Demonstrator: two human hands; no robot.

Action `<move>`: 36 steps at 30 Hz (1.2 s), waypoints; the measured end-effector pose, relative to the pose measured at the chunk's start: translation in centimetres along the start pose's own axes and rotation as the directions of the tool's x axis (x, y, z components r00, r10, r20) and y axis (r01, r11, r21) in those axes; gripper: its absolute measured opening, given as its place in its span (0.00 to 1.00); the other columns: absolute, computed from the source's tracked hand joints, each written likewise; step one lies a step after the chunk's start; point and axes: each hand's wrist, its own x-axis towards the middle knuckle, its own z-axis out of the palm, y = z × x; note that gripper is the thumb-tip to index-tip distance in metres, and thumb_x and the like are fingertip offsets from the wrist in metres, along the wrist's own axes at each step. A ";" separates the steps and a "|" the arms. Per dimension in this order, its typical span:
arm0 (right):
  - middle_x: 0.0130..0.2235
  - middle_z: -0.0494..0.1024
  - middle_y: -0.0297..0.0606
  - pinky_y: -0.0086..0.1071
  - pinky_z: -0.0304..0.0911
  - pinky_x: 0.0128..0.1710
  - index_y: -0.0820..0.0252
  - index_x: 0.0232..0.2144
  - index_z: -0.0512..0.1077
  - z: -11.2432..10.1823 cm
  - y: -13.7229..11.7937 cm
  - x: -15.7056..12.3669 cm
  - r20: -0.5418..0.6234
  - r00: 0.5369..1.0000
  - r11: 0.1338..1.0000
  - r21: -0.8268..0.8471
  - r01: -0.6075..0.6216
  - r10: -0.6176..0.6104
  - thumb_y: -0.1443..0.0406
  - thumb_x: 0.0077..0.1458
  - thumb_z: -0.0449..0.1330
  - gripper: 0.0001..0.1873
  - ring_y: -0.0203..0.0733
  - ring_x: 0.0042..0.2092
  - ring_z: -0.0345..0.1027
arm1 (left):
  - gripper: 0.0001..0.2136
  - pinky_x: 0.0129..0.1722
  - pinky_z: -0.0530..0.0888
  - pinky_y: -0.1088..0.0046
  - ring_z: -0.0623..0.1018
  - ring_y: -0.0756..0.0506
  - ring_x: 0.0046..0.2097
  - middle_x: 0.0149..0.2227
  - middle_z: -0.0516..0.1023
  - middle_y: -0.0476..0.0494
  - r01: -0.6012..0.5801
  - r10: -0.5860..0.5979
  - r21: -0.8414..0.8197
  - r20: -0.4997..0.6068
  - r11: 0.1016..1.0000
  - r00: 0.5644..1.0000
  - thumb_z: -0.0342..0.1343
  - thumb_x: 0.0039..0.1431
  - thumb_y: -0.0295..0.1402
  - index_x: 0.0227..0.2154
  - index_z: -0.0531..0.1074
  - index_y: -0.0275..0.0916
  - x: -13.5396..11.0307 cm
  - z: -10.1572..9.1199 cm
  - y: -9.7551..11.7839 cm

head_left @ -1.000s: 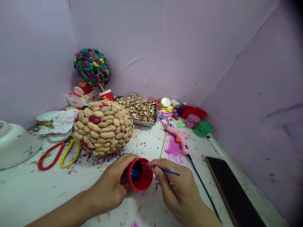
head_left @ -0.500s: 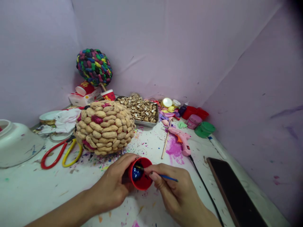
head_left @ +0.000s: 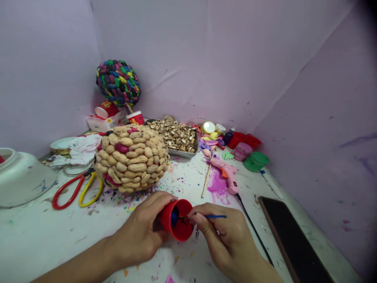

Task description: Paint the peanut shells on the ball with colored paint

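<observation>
My left hand (head_left: 147,228) is closed around a red cup (head_left: 184,232), which tilts with its mouth toward my right. Dark blue paint (head_left: 174,216) lies inside it, against the left wall. A thin paintbrush (head_left: 216,216) with a blue handle is pinched in my right hand (head_left: 226,236), its tip end inside the cup. Just behind my left hand sits a large ball covered in peanuts (head_left: 135,161), mostly bare shell with a few magenta patches.
Red-and-yellow-handled pliers (head_left: 69,194) and a white pot (head_left: 23,181) lie left. A metal tray of shells (head_left: 176,135) and a painted ball (head_left: 118,82) stand behind. To the right are a pink glue gun (head_left: 225,171), its black cord, a phone (head_left: 291,236) and a green tub (head_left: 255,162).
The red cup has tilted further toward my right, and less of the blue paint shows. My right hand and the brush have shifted slightly right.
</observation>
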 end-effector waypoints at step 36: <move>0.31 0.83 0.37 0.25 0.67 0.29 0.62 0.35 0.76 1.0 -0.3 -0.4 -0.025 0.999 0.998 0.061 -0.018 0.019 0.69 0.62 0.52 0.12 0.34 0.29 0.76 | 0.19 0.52 0.72 0.61 0.74 0.40 0.51 0.50 0.75 0.43 0.028 -0.028 -0.002 -0.009 1.000 1.000 0.59 0.56 0.28 0.50 0.68 0.45 -0.1 0.2 -0.4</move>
